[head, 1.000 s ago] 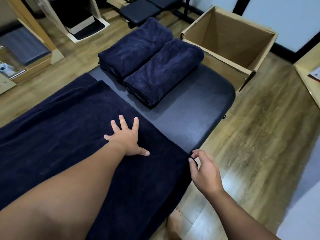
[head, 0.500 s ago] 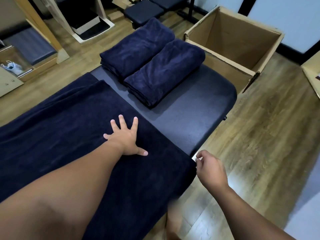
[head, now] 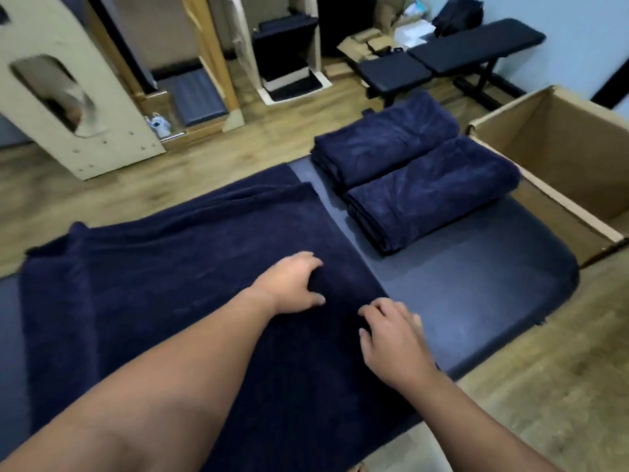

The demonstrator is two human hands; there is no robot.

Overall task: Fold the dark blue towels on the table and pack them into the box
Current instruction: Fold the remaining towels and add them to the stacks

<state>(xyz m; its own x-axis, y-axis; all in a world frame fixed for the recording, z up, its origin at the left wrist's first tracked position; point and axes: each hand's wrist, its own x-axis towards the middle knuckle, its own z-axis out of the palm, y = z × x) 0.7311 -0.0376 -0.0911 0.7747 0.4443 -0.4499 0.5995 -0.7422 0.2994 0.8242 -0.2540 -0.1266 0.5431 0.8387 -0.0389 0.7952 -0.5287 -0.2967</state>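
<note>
A large dark blue towel (head: 170, 267) lies spread over the left part of the padded table (head: 476, 284). My left hand (head: 292, 284) sits near the towel's right edge, fingers and thumb curled round a bunch of the cloth. My right hand (head: 391, 332) rests across that same edge, bent fingers touching the towel and thumb over the bare table. Two folded dark blue towels lie side by side at the table's far end, one farther (head: 384, 144) and one nearer (head: 432, 195). An open cardboard box (head: 561, 137) stands on the floor past the table's far right end, nothing visible inside.
A black padded bench (head: 469, 49) and cardboard scraps stand behind the table. Wooden furniture pieces (head: 68, 97) lean at the back left. Wood floor runs along the table's right side, with the table's rounded corner near the box.
The view swung left and up. My left hand went from lying flat to curling round the cloth. My right hand moved from the towel's hanging corner up onto its edge on the table.
</note>
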